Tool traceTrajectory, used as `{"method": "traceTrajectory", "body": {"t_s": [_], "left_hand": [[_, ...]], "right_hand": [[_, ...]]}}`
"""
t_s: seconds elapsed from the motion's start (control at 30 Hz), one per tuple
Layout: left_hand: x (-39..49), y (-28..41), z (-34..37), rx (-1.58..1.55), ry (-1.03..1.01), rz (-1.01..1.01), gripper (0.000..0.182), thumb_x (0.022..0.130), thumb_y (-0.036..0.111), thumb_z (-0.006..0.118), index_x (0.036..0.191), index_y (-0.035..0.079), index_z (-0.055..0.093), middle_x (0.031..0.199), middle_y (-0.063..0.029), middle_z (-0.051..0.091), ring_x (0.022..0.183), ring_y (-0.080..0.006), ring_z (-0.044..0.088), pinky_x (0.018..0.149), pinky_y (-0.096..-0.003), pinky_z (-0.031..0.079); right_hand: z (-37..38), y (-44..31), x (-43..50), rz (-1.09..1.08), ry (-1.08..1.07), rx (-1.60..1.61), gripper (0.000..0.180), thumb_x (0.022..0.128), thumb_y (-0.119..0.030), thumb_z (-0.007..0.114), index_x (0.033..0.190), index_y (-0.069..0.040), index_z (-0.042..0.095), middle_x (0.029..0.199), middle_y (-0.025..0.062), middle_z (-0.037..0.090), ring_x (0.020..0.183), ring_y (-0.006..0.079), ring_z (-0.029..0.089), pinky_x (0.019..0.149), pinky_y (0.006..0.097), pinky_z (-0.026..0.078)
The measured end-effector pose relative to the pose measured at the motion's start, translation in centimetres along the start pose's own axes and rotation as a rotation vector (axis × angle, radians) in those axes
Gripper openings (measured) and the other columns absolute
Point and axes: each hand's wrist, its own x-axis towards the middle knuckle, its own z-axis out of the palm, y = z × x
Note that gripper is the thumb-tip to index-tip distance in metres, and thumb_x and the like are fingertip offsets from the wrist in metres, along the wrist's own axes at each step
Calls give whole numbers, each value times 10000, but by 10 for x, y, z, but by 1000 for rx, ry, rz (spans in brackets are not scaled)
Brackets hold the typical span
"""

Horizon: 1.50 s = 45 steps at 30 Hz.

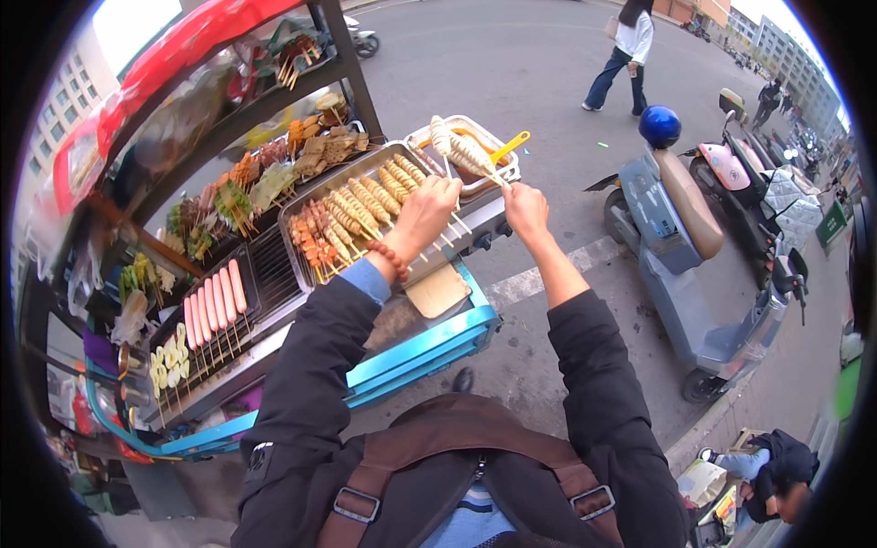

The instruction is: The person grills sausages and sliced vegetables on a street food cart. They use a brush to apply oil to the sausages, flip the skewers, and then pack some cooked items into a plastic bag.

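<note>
My left hand (428, 214), with a beaded bracelet at the wrist, holds a stick bearing a pale spiral-cut skewer (440, 137) upright. To its right my right hand (526, 209) grips the stick ends of several more pale spiral skewers (469, 155), which point up and left. Both lots are over a white tray of red-brown sauce (510, 171) with a yellow-handled utensil (510, 146) in it. Below and left, a metal tray (291, 257) holds rows of spiral-cut skewers (373, 198) and meat skewers (314, 236). Pink sausages on sticks (214, 305) lie on the grill at left.
The cart's blue rail (425, 335) runs in front of me, beside a tan board (438, 291). Assorted skewers (274, 185) fill the shelf behind the grill (274, 264). Parked scooters (675, 274) stand at right. One person (627, 51) walks on the road; another sits at lower right.
</note>
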Motion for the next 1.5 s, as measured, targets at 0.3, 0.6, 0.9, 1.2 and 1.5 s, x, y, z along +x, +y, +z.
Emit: {"method": "traceTrajectory", "body": {"t_s": [0.3,0.6,0.9,1.2,1.5], "left_hand": [[24,1,92,35,-232,-101,193,815,-6,586,1007,11,603,868,-142,636,882,-302,634,755,-393,548],[25,46,-5,-153,-419,-399,516,881,81,677,1381,73,549,840,-109,645,783,-296,657,671,-396,539],[-211,344,63,-285,-30,-1893,410,919,315,740,1225,51,668,1194,-95,697,1015,-231,683,848,-370,552],[-252,512,153,-442,-151,-2701,337,924,295,715,1168,65,685,1152,-90,700,942,-223,686,794,-380,557],[-220,465,142,-520,-71,-2592,269,929,276,690,1111,78,701,1110,-85,704,868,-216,688,740,-391,562]], "right_hand": [[-46,5,13,-78,-559,135,543,995,-512,516,951,-19,740,813,222,720,791,393,714,742,474,558],[-45,114,98,188,-662,616,340,990,-340,630,979,-13,723,753,17,692,616,71,617,529,242,474],[-44,409,-12,124,-1535,-318,767,978,-688,421,1254,-13,658,1224,292,658,1206,437,610,1042,464,463],[-67,518,-5,388,-1224,-104,631,1013,-557,483,998,36,700,872,238,706,877,344,680,820,441,494],[-16,526,6,247,-1147,-26,547,980,-493,565,896,28,711,804,257,689,882,383,709,817,448,519]]}}
